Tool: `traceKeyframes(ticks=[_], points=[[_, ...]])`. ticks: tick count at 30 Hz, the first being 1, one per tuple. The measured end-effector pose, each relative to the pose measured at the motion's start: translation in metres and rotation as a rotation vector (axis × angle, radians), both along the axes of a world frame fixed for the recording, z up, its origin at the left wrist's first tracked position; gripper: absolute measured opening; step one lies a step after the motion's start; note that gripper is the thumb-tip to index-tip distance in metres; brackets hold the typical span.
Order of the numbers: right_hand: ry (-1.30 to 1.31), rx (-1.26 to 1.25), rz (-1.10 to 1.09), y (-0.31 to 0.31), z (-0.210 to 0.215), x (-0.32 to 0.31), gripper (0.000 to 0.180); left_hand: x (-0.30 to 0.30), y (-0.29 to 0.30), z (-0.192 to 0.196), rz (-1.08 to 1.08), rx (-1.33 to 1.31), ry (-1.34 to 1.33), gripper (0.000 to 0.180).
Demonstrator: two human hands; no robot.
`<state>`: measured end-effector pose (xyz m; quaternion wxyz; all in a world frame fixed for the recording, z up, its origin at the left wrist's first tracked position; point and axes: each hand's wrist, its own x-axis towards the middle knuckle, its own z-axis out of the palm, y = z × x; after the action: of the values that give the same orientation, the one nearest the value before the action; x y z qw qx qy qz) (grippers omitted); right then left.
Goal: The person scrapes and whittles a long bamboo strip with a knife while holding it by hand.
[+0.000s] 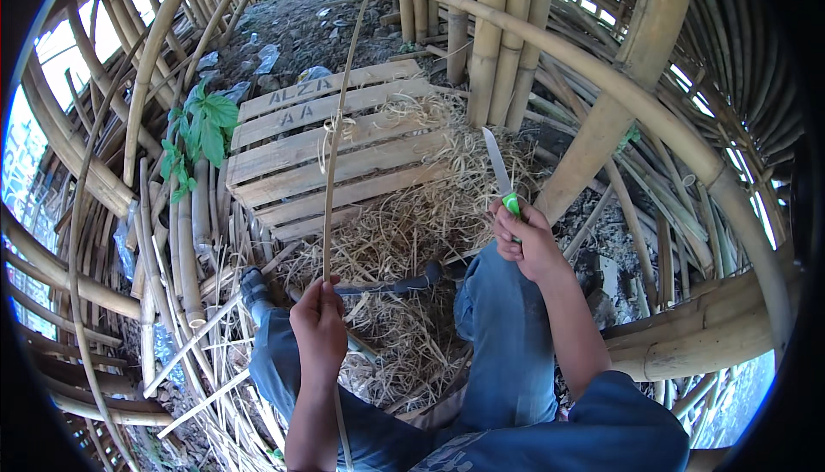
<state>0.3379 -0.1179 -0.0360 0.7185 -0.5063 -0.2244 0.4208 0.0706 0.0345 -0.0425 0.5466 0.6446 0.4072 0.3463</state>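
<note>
A: Please, what does the left hand (318,321) hold?

B: It pinches a thin bamboo strip (330,205) between the thumb and the fingers. The strip rises almost straight from this hand, in front of a wooden slatted crate (277,186), and its upper end is near the top of the view. Its lower part continues below the hand, beside the forearm.

A: Is the strip smooth along its whole length?

B: Not fully. Above the hand, where the crate is behind it, a small pale curl clings to it.

A: And how is the grip of the right hand (533,242)?

B: The fingers are wrapped around the green handle (511,205) of a knife (496,161). The blade points away from the person and is well apart from the strip.

A: Which things are lying around?

B: Pale shavings (391,229) cover the ground between the legs and spread onto the right part of the crate. Among them lies a long dark object (412,284), whose kind I cannot tell. A green leafy plant (209,128) is just to the left of the crate, and upright bamboo poles (491,46) stand beyond the knife.
</note>
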Motion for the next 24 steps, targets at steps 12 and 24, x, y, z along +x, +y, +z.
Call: traceKeyframes(ticks=[12,24], points=[[-0.711,-0.506,-0.379,0.042,-0.103,0.028,0.035,0.005,0.011,0.001,0.059,-0.037,-0.036,0.023],[-0.496,-0.490,-0.282,0.208,-0.149,0.038,0.036,-0.002,0.023,0.009,0.196,-0.064,0.114,0.023]])
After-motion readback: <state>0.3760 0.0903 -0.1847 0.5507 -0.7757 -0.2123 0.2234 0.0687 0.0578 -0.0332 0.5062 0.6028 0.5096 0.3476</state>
